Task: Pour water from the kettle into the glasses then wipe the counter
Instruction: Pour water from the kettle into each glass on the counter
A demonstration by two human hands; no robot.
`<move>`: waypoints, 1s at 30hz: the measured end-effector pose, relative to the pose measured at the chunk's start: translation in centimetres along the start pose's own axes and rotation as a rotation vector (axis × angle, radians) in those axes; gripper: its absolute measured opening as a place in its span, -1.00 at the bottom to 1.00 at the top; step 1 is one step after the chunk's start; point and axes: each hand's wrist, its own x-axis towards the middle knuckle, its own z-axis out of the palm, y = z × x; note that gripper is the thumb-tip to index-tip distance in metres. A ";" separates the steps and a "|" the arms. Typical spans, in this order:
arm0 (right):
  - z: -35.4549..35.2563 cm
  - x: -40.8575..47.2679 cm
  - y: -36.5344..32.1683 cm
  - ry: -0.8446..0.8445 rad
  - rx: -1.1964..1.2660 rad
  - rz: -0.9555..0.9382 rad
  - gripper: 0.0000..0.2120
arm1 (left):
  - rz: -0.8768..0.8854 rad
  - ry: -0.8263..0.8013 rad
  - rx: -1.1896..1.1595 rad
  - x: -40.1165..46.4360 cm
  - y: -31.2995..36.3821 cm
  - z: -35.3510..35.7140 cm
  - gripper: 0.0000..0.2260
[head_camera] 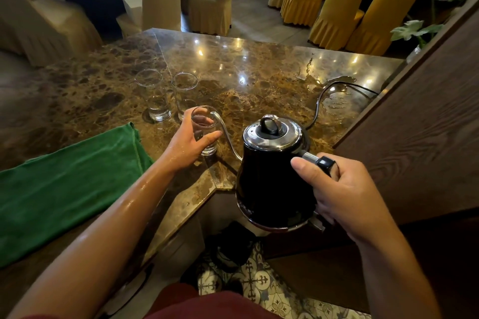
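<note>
The kettle, black with a chrome lid, hangs in the lower centre of the frame over the worktop's near edge, its thin curved spout reaching left so that the tip sits at the rim of the nearest glass. The right hand is wrapped around the kettle's handle with the thumb laid along the top; the left hand curls its fingers and thumb round that glass, which stands on the worktop close to the corner. The risk, as I judge it, lies at the tip: it is at the rim rather than well inside, so a quick tilt or a small shift of either hand could send water down the outside of the glass and over the hand. The glass so near the edge could also be nudged off. Two more glasses stand just behind it, centre left, each with some water low down. A green cloth lies at the left of the frame, ready for wiping. At upper right a wet patch and a black cord share the stone, an awkward pairing. Whether water is flowing I cannot tell, nor how full the held glass is; the kettle's base is not clearly visible, and the cord's far end runs out of sight at the wooden panel.
</note>
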 end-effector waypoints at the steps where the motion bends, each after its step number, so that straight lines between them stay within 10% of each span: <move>1: 0.0 0.0 0.2 0.026 0.070 0.018 -0.42 | -0.001 -0.003 -0.001 0.0 0.0 0.0 -0.44; 30: -1.6 0.6 2.5 0.330 0.384 0.200 -0.54 | -0.041 0.199 0.066 8.8 2.2 3.1 -0.37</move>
